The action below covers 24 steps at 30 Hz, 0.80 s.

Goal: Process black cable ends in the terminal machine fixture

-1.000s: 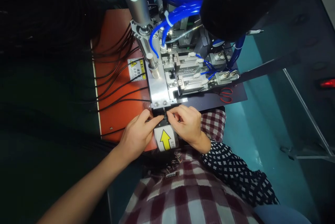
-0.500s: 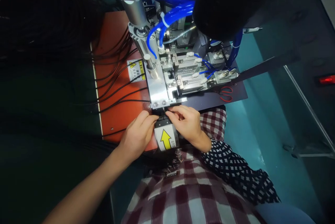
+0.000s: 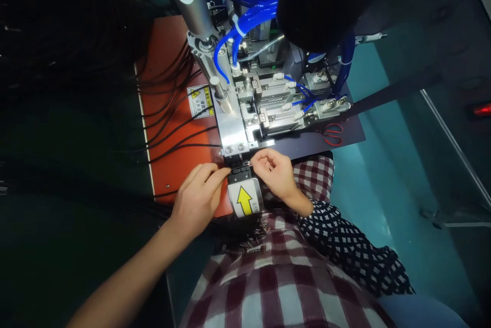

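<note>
My left hand (image 3: 199, 192) is closed, thumb and fingertips pinched together at the left side of a small black fixture (image 3: 240, 172). What those fingertips hold, if anything, is too small to make out. On the fixture's right side, my right hand (image 3: 274, 172) pinches the end of a small, thin shiny piece (image 3: 247, 164) lying across the fixture. Just below, a white label with a yellow arrow (image 3: 244, 200) covers the machine's front end. Directly beyond the fingers is a silver metal block (image 3: 233, 133) of the machine.
Blue air tubes (image 3: 253, 16) and small pneumatic cylinders (image 3: 284, 113) crowd the machine. Black cables (image 3: 176, 138) cross the orange base plate (image 3: 164, 169), near a warning sticker (image 3: 200, 102). Red-handled scissors (image 3: 333, 134) lie on the dark plate at right. Checkered cloth (image 3: 268, 277) covers my lap.
My right hand has drawn slightly right, away from the left hand, uncovering the fixture and the shiny piece. My left hand remains at the fixture's left side. The view has shifted slightly.
</note>
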Tool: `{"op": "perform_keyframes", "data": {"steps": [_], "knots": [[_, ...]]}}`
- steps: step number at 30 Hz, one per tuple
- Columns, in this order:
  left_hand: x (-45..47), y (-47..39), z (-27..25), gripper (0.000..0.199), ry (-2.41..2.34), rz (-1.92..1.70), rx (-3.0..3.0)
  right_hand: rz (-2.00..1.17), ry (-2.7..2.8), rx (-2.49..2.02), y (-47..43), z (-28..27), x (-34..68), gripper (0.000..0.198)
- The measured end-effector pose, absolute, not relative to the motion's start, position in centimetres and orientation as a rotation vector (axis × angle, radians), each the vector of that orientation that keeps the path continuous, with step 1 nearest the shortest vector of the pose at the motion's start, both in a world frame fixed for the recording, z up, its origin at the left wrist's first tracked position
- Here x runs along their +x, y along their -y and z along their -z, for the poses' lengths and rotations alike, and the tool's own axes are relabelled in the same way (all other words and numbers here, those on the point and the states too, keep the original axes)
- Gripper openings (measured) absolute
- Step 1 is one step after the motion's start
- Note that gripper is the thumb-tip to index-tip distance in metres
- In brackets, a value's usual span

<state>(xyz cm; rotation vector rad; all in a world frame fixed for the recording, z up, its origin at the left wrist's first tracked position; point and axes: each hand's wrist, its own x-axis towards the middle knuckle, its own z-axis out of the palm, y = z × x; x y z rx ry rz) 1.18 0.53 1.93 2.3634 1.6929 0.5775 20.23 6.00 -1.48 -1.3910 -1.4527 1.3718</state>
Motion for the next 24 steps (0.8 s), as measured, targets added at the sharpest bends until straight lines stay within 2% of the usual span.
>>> {"op": "perform_keyframes", "data": {"steps": [10,16,24], "knots": [[1.3,-0.2,-1.8,0.026,-1.719,-0.49,2.495,-1.563,1.244,-1.366,-6.2,1.7,20.5,0.012],[1.2,-0.2,-1.4,0.026,-1.704,-0.524,2.484,-1.835,0.896,-1.431,-6.3,2.8,20.6,0.019],[1.0,-0.1,-1.3,0.026,-1.68,-0.543,2.459,-1.788,1.04,-1.324,-5.8,1.9,21.6,0.025]]}}
